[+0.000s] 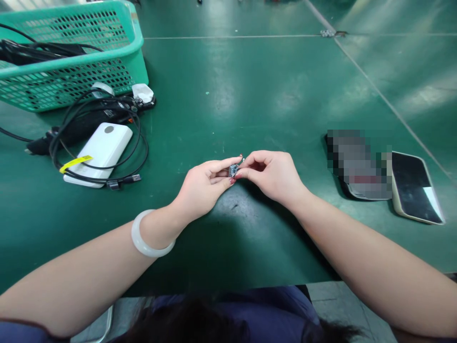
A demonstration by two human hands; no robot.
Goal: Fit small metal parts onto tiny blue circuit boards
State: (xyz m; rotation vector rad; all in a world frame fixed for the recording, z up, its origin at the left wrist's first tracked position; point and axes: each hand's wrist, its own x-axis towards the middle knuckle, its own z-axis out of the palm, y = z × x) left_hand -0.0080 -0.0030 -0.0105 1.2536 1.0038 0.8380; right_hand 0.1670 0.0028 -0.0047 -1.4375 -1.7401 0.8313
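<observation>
Between the thumb and fingers of my left hand (pixel 203 188) is a small dark blue-grey part (pixel 233 170), too small to name. My right hand (pixel 273 174) meets it from the right, its thumb and forefinger pinched together at the part's edge. A tiny shiny bit (pixel 243 160) shows near the right fingertips; whether it belongs to the part I cannot tell. Both hands are just above the green table top (pixel 235 247), fingertips nearly touching. A white bangle (pixel 143 238) circles my left wrist.
At the upper left stands a green plastic basket (pixel 132 71) with black cables inside. Before it lie a white power bank (pixel 102 147), a coiled black cable (pixel 146 147) and a black tool-like object (pixel 85 119). A blurred dark object (pixel 357 166) and a phone (pixel 416 186) lie right.
</observation>
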